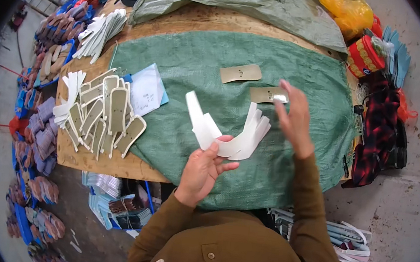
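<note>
My left hand is closed on a bunch of curved white strips, pinched near their middle so the ends fan out to both sides. My right hand hovers with its fingers apart, slightly blurred, beside a tan curved piece with small holes. At that piece's right end is a bright shiny patch, partly behind the fingers; I cannot make out what it is. A second tan piece lies a little farther away. Both rest on a green woven sheet.
White-edged tan pieces are heaped at the left, next to a clear bag. White strips lie behind them. A red tub stands at the far right. Bundled gloves line the left side; a grey-green sheet covers the back.
</note>
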The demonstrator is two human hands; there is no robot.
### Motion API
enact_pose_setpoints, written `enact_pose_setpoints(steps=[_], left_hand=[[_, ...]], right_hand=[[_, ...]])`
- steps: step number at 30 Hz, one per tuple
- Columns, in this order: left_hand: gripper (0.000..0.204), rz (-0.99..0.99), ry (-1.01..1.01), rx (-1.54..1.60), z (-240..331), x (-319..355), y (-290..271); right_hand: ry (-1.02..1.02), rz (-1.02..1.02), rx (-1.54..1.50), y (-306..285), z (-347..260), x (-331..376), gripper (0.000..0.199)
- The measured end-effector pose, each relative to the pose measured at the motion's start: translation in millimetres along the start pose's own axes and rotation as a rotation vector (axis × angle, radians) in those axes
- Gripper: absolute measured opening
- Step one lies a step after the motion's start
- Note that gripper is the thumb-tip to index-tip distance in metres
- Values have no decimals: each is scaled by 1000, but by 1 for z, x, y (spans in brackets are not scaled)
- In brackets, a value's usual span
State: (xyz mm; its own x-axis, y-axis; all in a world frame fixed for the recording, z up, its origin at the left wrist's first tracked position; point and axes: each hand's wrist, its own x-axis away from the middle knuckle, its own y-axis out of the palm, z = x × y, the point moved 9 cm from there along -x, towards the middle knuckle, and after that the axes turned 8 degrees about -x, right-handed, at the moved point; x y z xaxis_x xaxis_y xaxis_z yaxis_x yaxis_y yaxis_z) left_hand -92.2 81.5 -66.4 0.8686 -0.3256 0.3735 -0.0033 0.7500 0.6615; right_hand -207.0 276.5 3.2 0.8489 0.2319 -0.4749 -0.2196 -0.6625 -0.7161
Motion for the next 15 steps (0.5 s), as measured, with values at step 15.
enact_pose_setpoints(steps=[15], left_hand=[[46,-32,-63,404,-42,-28,-29]], right_hand=[[36,-291,-248,20,50,-18,43]])
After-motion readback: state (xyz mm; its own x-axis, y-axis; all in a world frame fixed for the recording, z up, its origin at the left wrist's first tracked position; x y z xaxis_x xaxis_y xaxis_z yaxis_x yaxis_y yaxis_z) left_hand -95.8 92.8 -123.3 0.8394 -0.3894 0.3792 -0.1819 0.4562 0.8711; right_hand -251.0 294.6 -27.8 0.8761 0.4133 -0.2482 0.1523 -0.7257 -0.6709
